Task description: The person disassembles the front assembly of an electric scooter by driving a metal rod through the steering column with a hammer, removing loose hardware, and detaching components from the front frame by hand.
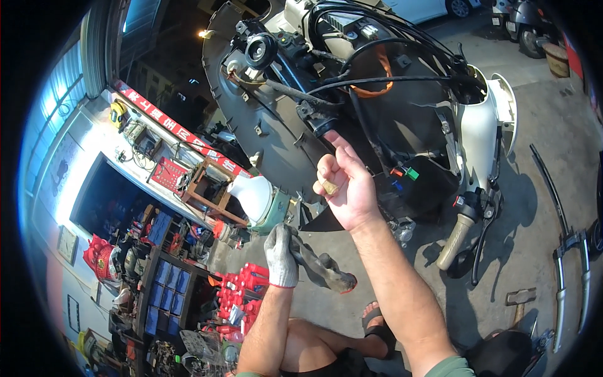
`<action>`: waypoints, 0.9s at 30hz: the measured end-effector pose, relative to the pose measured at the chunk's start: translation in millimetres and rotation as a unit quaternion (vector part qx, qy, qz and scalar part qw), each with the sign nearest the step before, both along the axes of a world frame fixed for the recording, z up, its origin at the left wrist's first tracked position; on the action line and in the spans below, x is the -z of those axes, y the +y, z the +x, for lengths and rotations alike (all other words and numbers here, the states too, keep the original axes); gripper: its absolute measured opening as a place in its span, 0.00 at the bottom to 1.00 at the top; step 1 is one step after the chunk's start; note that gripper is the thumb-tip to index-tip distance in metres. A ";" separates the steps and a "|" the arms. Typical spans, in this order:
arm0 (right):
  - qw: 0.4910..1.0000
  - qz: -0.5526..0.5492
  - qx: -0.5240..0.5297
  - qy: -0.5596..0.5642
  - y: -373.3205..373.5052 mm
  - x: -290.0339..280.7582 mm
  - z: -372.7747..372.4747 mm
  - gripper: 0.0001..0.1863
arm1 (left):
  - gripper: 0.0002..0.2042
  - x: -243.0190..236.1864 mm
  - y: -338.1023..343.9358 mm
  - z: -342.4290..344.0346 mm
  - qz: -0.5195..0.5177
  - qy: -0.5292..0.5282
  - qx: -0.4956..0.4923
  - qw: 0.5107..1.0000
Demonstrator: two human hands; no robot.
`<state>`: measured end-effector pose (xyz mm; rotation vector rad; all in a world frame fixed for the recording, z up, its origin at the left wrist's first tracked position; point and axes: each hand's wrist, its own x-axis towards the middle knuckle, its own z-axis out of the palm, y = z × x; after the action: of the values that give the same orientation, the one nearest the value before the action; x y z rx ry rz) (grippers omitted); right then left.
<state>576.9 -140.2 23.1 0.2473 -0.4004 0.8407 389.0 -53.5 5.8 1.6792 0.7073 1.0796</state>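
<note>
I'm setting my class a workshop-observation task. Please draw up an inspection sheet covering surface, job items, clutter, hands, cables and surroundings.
Surface: grey concrete floor, partly shadowed.
Job items: partly stripped scooter; loose grey glove.
Clutter: hammer and metal tubes on the floor; red bottles grouped at left.
Hands: left hand gloved, gripping the loose grey glove; right hand bare, index finger at a black tube end, contact unclear; small tan piece by its fingers, kind unclear.
Cables: black cables across the scooter; green connector exposed.
Surroundings: blue drawers; white car behind.
</note>
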 end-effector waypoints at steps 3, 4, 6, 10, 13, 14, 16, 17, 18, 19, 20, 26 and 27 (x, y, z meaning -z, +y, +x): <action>0.994 -0.071 0.067 -0.046 5.0 3.0 0.3 0.20 | 0.14 -2.9 -3.3 1.5 -0.001 0.006 0.001 1.000; 0.984 -0.113 0.114 -0.075 5.6 4.6 0.0 0.20 | 0.14 -4.0 -4.5 0.6 0.003 0.009 0.003 1.000; 0.952 -0.194 0.202 -0.124 5.3 7.0 -2.0 0.20 | 0.14 -9.2 -4.6 -4.4 -0.007 0.013 0.009 1.000; 0.795 -0.353 0.421 -0.258 15.4 20.8 -5.5 0.28 | 0.14 -3.9 -0.9 -3.8 0.020 0.038 0.024 0.999; 0.565 -0.443 0.579 -0.385 9.8 15.5 -6.4 0.34 | 0.15 -9.6 -9.7 1.7 0.024 0.049 0.023 0.998; 0.536 -0.461 0.580 -0.405 9.2 13.1 -8.5 0.36 | 0.15 -10.0 -10.6 1.3 0.027 0.051 0.027 0.998; 0.507 -0.489 0.554 -0.444 5.6 7.9 -8.6 0.40 | 0.15 -12.7 -14.7 1.9 0.023 0.052 0.034 0.998; 0.505 -0.489 0.553 -0.447 6.1 7.5 -7.6 0.40 | 0.15 -13.0 -15.2 1.6 0.020 0.051 0.033 0.998; 0.482 -0.504 0.547 -0.463 6.8 7.6 -6.4 0.40 | 0.14 -12.7 -15.1 1.2 0.014 0.042 0.039 0.998; 0.462 -0.516 0.540 -0.479 7.6 6.3 -5.8 0.40 | 0.12 -13.6 -14.9 -0.2 0.011 0.034 0.043 0.998; 0.457 -0.515 0.539 -0.485 7.3 4.6 -4.7 0.42 | 0.13 -13.6 -14.3 -1.5 0.015 0.038 0.038 0.998; 0.428 -0.540 0.523 -0.501 6.8 -5.3 -3.5 0.43 | 0.13 -10.8 -8.7 -6.6 -0.004 0.034 0.029 0.999; 0.425 -0.544 0.520 -0.503 6.9 -5.8 -4.1 0.42 | 0.13 -10.3 -7.5 -7.5 -0.004 0.035 0.028 0.999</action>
<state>572.8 -133.3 28.9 -1.7362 -0.8719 -0.2948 381.5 -61.0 16.1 1.7262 0.7038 0.9818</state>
